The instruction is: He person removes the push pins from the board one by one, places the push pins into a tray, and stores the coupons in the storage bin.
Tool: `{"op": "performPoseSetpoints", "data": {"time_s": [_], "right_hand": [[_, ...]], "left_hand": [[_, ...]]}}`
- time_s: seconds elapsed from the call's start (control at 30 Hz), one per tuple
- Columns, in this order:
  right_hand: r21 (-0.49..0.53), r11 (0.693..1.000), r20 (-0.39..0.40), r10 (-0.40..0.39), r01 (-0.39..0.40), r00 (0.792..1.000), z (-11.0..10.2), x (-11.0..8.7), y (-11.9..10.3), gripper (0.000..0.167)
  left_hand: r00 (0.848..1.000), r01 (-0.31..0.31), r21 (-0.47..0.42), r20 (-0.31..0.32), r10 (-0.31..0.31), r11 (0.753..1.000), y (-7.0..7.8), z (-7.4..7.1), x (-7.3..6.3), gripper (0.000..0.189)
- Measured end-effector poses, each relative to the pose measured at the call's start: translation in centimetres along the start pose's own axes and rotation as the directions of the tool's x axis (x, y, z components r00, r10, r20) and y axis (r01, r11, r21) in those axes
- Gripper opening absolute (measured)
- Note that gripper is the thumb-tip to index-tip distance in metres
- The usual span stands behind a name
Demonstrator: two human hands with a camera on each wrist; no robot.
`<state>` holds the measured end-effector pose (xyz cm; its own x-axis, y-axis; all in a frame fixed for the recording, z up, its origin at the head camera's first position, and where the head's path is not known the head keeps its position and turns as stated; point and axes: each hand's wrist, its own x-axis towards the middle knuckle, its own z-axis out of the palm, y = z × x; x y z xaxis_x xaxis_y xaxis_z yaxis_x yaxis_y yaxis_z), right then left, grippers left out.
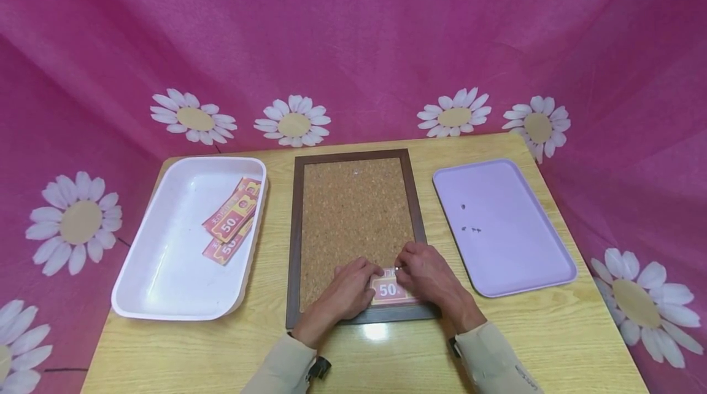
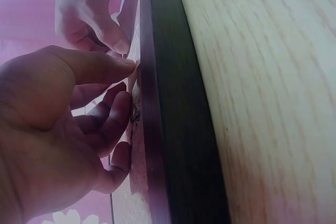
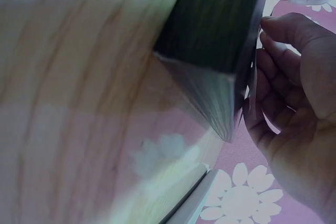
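Observation:
A pink and red coupon [image 1: 388, 289] printed with "50" lies at the lower right of a cork board [image 1: 356, 216] in a dark brown frame. My left hand [image 1: 351, 286] rests on the board, its thumb touching the coupon's left side; in the left wrist view this hand's fingers [image 2: 113, 124] lie loosely bent against the cork. At the coupon's upper right, my right hand [image 1: 428, 274] pinches a small shiny pin [image 1: 396, 269] between thumb and fingertips. Its other fingers [image 3: 265, 77] bend close over the board. The coupon's right end is partly hidden under this hand.
On the left stands a white tub [image 1: 166, 247] with several more coupons [image 1: 232, 217] in it. A purple tray [image 1: 508, 228] on the right bears several tiny dark pins [image 1: 463, 206]. All stand on a wooden table [image 1: 364, 360], before a pink flowered cloth [image 1: 353, 44].

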<state>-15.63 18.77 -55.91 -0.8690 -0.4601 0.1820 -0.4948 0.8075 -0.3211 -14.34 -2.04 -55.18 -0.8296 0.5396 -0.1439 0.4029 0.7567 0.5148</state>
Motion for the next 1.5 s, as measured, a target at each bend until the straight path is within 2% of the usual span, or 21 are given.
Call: {"op": "performPoseSetpoints", "data": {"time_s": [0.17, 0.4, 0.87, 1.3, 1.5], "right_hand": [[-0.008, 1.0, 0.024, 0.01, -0.01, 1.0, 0.0, -0.1, 0.0, 0.004], [-0.004, 0.999, 0.003, -0.031, 0.032, 0.999, 0.0, -0.3, 0.0, 0.003], [-0.054, 0.998, 0.103, 0.022, -0.016, 0.994, -0.6, 0.5, -0.4, 0.008], [-0.102, 0.994, 0.093, 0.051, -0.042, 0.994, -0.7, 1.0, -0.5, 0.008], [-0.094, 0.993, 0.103, 0.079, -0.069, 0.992, -0.8, 1.1, -0.5, 0.008]], "left_hand": [[1.0, 0.006, -0.01, -0.003, -0.006, 1.0, 0.0, 0.1, 0.0, 0.032], [1.0, 0.024, -0.035, 0.007, -0.024, 0.999, 0.2, 0.2, -0.2, 0.033], [0.998, 0.057, -0.018, 0.01, -0.057, 0.998, 0.2, 0.3, -0.1, 0.033], [0.999, 0.05, -0.008, -0.007, -0.05, 0.999, 0.2, 0.1, 0.0, 0.034], [0.998, 0.054, -0.014, -0.007, -0.055, 0.998, 0.3, 0.0, 0.0, 0.034]]}}
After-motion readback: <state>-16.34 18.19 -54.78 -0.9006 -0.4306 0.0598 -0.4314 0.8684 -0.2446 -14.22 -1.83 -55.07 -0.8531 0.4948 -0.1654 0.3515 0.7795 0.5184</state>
